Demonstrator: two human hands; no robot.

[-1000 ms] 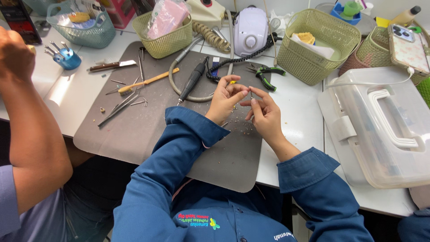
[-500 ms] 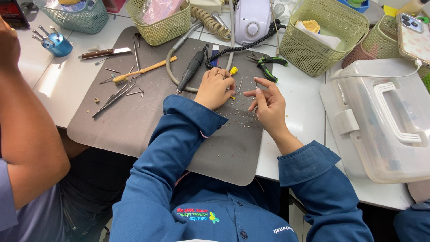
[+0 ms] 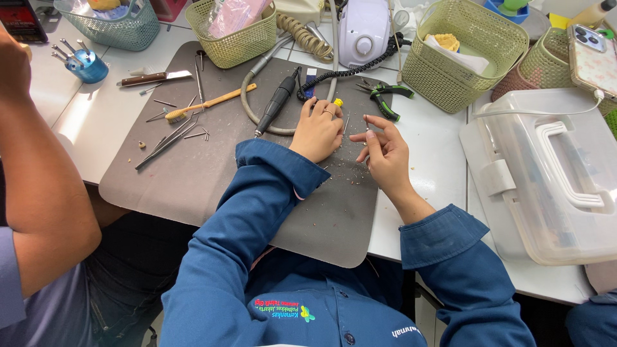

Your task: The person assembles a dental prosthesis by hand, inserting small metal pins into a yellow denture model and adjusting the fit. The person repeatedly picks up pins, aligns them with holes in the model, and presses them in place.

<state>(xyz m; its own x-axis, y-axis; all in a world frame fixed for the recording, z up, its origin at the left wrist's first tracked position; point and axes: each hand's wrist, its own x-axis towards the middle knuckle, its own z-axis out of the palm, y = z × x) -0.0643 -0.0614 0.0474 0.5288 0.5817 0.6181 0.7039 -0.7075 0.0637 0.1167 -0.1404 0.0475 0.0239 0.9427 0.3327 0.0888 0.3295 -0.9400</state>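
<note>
Left hand (image 3: 317, 132) curled loosely over a small yellow-tipped piece (image 3: 337, 103) near the far edge of the grey mat (image 3: 193, 173), grip cupped but contents hidden, so cannot tell what is held. Right hand (image 3: 385, 151) just beside it, fingertips pinching something thin and too small to name. Filings scattered on the mat, black handpiece (image 3: 276, 106) and green-handled pliers (image 3: 382, 96) lying unused toward the surface's far edge: fine work seemingly midway, not finished.

Both hands (image 3: 350, 138) rest on the mat (image 3: 193, 173), pliers (image 3: 382, 96) just behind.
</note>
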